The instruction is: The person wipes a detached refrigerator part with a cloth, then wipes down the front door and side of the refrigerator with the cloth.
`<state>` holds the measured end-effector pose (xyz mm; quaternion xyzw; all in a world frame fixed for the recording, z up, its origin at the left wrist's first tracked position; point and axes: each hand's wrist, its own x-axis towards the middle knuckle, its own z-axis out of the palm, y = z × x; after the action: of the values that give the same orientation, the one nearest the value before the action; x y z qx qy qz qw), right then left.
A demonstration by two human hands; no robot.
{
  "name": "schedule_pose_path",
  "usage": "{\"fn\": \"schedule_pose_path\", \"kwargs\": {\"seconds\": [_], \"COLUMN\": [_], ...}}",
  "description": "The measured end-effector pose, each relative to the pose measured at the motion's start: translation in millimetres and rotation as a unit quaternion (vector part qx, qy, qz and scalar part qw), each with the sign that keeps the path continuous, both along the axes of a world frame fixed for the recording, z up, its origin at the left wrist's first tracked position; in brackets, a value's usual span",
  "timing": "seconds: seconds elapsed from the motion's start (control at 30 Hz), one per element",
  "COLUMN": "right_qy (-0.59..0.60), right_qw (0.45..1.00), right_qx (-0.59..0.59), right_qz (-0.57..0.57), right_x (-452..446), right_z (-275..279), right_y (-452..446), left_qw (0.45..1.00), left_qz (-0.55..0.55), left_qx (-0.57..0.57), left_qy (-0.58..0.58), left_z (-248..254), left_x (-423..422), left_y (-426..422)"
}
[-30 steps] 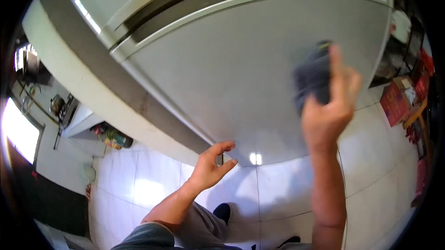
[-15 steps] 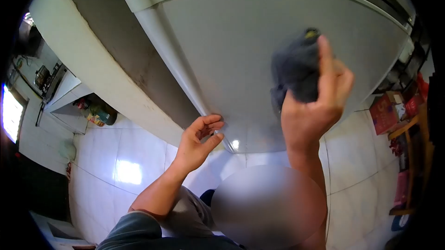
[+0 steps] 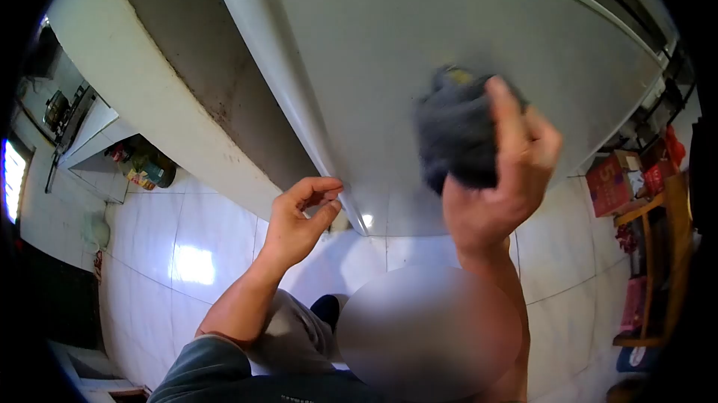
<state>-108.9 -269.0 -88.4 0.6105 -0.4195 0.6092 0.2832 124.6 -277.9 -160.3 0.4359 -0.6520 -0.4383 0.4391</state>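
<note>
My right hand (image 3: pixel 508 179) grips a dark grey cloth (image 3: pixel 460 130), bunched up, with a small yellow patch at its top. The cloth lies against the light grey refrigerator door (image 3: pixel 359 51) and is slightly blurred. At the lower left edge of the door is my left hand (image 3: pixel 295 223), its fingers loosely curled and the thumb apart from them. Those fingertips are at the rounded door edge; whether they press on it I cannot tell. Nothing shows in that hand.
A wall end (image 3: pixel 164 96) stands close to the refrigerator's left side. Beyond it are a stove (image 3: pixel 75 119) on a counter and several bottles (image 3: pixel 153 167) underneath. On the right are a red carton (image 3: pixel 613 182) and a wooden rack (image 3: pixel 677 216). White tiles (image 3: pixel 553 253) cover the floor.
My right hand has moved the cloth left and slightly down across the door. The view has shifted a little; my left hand stays by the door's edge.
</note>
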Motion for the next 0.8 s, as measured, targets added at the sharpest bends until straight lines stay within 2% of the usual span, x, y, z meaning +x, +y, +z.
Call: {"fn": "schedule_pose_path", "kwargs": {"seconds": [0.03,0.07,0.1,0.13,0.17,0.2,0.23,0.3,0.4,0.47,0.53,0.63,0.8], "right_qy": [-0.051,0.008,0.098,0.136,0.173,0.138,0.101,-0.032,-0.052,-0.068,-0.082,-0.111,-0.154], "right_qw": [0.998,0.993,0.992,0.983,0.972,0.972,0.971,0.974,0.974,0.969,0.970,0.970,0.959], "right_qx": [-0.038,0.102,0.074,0.115,0.155,0.187,0.217,0.219,0.219,0.236,0.230,0.217,0.234], "right_qz": [0.007,-0.052,-0.037,-0.041,-0.044,-0.033,-0.019,-0.042,-0.024,-0.026,-0.009,0.023,0.053], "right_x": [4,10,11,15,20,16,10,3,-12,-22,-32,-44,-60], "right_z": [4,-3,-28,-48,-64,-73,-80,-82,-82,-81,-81,-83,-89], "right_y": [-5,2,-4,1,10,17,22,31,35,42,46,52,58], "left_qw": [1.000,0.998,0.994,0.994,0.985,0.972,0.972,0.951,0.925,0.918,0.909,0.893,0.876], "left_qz": [0.001,0.031,0.058,0.056,0.076,0.097,0.098,0.113,0.164,0.159,0.157,0.175,0.205], "left_qx": [0.000,-0.046,-0.090,-0.090,-0.153,-0.214,-0.214,-0.286,-0.339,-0.362,-0.386,-0.402,-0.427], "left_qy": [0.001,0.003,0.005,0.007,0.000,-0.009,-0.010,-0.038,-0.050,-0.036,-0.023,-0.100,-0.091], "left_z": [3,8,13,19,25,31,40,60,93,107,110,106,103], "left_x": [-2,-5,-8,-11,-14,-17,-22,-36,-60,-77,-85,-91,-93], "left_y": [2,4,6,7,7,7,5,-1,-9,-21,-24,-25,-27]}}
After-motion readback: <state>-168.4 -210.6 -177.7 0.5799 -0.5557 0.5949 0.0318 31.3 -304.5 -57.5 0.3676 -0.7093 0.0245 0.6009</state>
